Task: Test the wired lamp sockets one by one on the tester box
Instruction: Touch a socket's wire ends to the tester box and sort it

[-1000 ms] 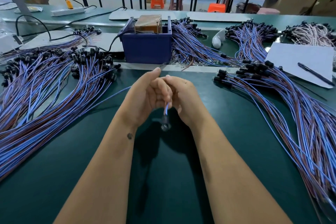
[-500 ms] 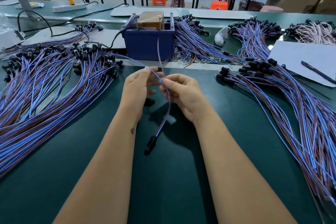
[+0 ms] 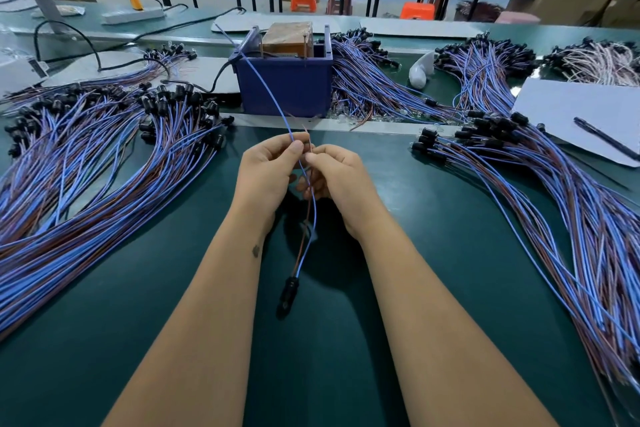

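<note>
My left hand (image 3: 268, 172) pinches the blue wire (image 3: 263, 83) of one lamp socket between thumb and forefinger. My right hand (image 3: 337, 177) pinches that socket's brown wire close beside it. The black socket (image 3: 289, 289) hangs from both wires below my hands, just over the green mat. The blue wire's free end sweeps up and left past the tester box (image 3: 285, 80), a blue bin holding a brown unit, which stands behind my hands.
Large bundles of wired sockets lie at the left (image 3: 86, 163) and right (image 3: 554, 191), more behind the box (image 3: 374, 87). A white sheet (image 3: 571, 114) with a pen (image 3: 604, 142) sits at the right. A power strip (image 3: 133, 15) lies far left.
My hands have moved apart along the two wires and risen toward the box. The socket has dropped lower, and the blue wire's end has swung up to the left.
</note>
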`<action>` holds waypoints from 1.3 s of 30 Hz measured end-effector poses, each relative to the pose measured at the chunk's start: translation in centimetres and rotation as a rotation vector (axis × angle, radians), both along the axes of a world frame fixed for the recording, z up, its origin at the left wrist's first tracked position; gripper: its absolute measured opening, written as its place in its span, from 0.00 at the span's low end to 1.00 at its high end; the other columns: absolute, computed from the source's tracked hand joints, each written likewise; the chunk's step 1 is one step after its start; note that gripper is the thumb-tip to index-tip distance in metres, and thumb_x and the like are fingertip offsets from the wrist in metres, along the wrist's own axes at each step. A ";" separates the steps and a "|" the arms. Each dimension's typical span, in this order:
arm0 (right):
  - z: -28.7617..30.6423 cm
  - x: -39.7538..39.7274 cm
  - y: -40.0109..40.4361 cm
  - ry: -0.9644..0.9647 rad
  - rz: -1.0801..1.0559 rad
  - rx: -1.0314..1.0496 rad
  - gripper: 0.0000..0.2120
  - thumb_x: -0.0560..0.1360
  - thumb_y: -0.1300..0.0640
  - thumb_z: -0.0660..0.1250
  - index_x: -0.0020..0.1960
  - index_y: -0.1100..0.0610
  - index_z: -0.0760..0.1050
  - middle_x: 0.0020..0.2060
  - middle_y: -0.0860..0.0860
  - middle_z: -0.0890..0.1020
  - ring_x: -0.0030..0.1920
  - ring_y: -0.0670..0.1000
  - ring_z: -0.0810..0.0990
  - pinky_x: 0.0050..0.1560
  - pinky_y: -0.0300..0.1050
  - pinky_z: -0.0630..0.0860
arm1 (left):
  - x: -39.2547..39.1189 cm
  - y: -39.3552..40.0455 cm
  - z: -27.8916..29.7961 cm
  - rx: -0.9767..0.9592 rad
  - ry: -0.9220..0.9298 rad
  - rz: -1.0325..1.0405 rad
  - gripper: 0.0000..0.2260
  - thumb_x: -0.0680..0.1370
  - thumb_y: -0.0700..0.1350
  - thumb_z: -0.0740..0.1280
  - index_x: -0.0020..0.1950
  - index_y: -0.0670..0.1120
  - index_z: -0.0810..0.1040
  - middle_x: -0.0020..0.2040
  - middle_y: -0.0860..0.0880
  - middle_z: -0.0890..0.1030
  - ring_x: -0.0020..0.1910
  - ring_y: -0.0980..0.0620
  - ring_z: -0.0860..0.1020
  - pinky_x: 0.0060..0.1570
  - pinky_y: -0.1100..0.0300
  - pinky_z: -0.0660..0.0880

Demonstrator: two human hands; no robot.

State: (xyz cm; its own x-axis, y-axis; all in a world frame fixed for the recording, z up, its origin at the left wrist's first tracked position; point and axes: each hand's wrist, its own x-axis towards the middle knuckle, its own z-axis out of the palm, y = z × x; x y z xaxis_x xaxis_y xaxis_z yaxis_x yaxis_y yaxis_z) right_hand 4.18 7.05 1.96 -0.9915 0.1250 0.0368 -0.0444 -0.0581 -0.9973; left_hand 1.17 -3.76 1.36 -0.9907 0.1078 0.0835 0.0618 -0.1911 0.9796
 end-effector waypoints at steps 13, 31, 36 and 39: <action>-0.4 0.1 0.1 0.112 -0.226 0.209 0.07 0.79 0.62 0.64 0.51 0.59 0.80 0.34 0.52 0.78 0.34 0.44 0.76 0.41 0.45 0.76 | -0.7 -0.4 -0.5 -0.218 0.012 0.250 0.09 0.82 0.42 0.62 0.53 0.50 0.81 0.28 0.57 0.80 0.27 0.64 0.73 0.34 0.72 0.72; -0.2 -0.2 0.4 0.102 -0.291 0.175 0.07 0.80 0.61 0.63 0.48 0.54 0.80 0.31 0.47 0.76 0.32 0.41 0.74 0.40 0.43 0.75 | -1.2 -0.7 -0.6 -0.321 0.070 0.353 0.10 0.82 0.46 0.60 0.57 0.51 0.80 0.22 0.57 0.71 0.21 0.60 0.66 0.23 0.68 0.64; -0.3 -0.4 0.4 0.095 -0.290 0.166 0.08 0.80 0.61 0.63 0.48 0.54 0.80 0.30 0.46 0.76 0.31 0.39 0.74 0.40 0.42 0.75 | -1.4 -0.9 -0.5 -0.331 0.064 0.366 0.09 0.82 0.45 0.60 0.55 0.52 0.80 0.25 0.55 0.71 0.21 0.60 0.66 0.24 0.66 0.65; -0.4 -0.5 0.4 0.086 -0.288 0.164 0.07 0.80 0.61 0.63 0.48 0.55 0.80 0.30 0.46 0.76 0.31 0.41 0.74 0.42 0.44 0.76 | -1.4 -1.0 -0.5 -0.326 0.072 0.363 0.09 0.82 0.44 0.60 0.49 0.54 0.79 0.26 0.53 0.69 0.20 0.59 0.64 0.22 0.68 0.63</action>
